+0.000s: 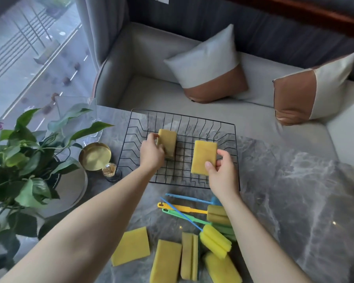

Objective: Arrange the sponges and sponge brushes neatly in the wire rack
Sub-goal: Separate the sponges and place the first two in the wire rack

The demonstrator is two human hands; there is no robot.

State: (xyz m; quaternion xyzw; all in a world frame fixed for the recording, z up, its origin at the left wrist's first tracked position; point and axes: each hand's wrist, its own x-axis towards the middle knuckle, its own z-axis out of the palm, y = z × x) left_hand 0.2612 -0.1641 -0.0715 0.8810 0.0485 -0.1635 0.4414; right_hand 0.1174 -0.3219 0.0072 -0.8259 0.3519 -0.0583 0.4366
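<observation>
Two yellow sponges held inside the black wire rack (178, 152).
One sponge (168, 142) is gripped by the left hand (151, 153), another (203, 156) by the right hand (222, 176); more foam sponges (168, 260) and, seemingly four, plastic-handled sponge brushes (215, 241) are left on the marbled worktop (294, 201).

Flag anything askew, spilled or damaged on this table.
Nothing spilled or damaged. The sponge brushes lie in a loose crossed pile beside the wire rack, one blue handle slanting over the others, and loose sponges sit at mixed angles, simply unsorted.
</observation>
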